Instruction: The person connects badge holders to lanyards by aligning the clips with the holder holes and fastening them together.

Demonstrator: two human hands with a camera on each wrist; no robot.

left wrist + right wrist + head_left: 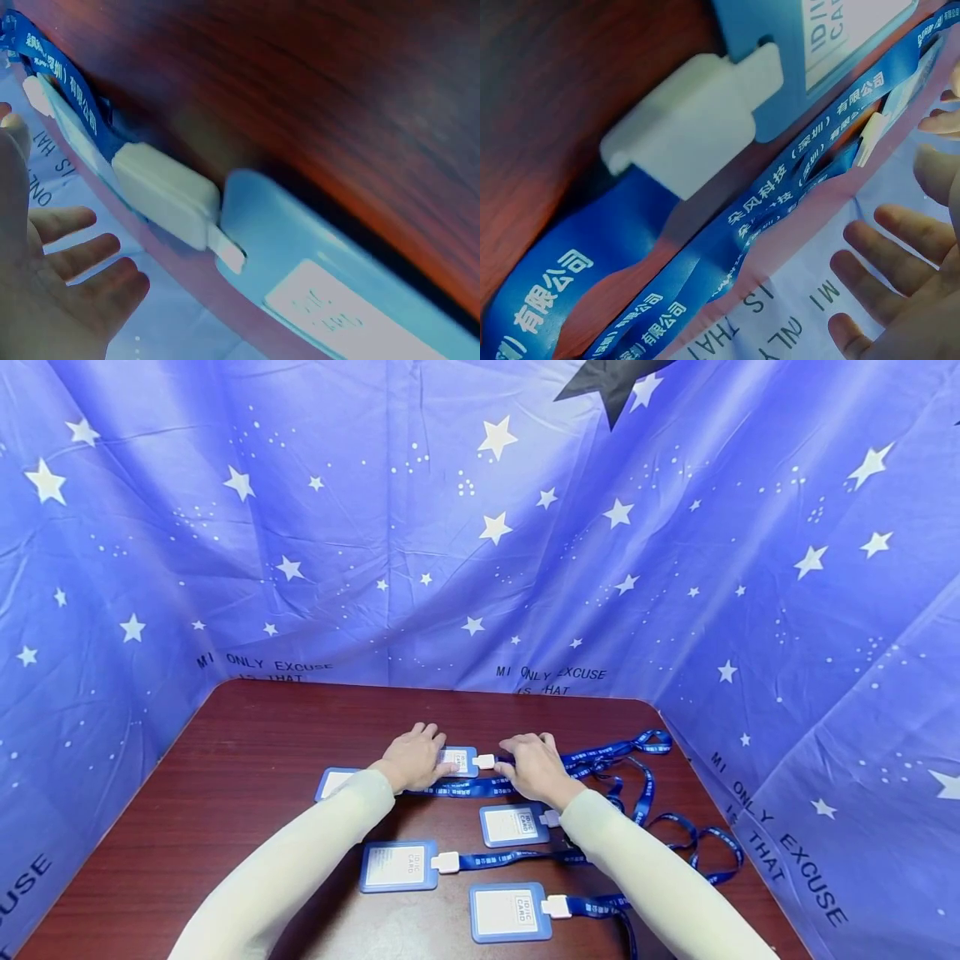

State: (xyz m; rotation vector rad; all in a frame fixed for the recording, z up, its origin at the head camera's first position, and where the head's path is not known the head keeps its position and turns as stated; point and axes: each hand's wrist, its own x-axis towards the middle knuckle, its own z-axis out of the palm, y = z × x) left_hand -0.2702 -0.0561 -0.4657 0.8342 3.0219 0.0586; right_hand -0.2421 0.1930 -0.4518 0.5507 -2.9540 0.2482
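At the far side of the table, a blue ID card holder (465,763) with a white clip (486,762) lies between the two hands. My left hand (414,758) is at its left end, thumb over the card's edge; contact cannot be told. In the left wrist view the left hand's fingers (82,259) are spread and loosely bent. My right hand (534,767) is just right of the clip, over the blue lanyard (600,753). Its fingers (889,259) look extended in the right wrist view, with nothing seen gripped.
Nearer lie several more card holders: one partly behind the left sleeve (333,781), a middle one (513,824), a left one (397,866) and a front one (510,912). Their lanyards loop across the right side (705,835). A starry blue curtain (450,568) borders the table (277,727).
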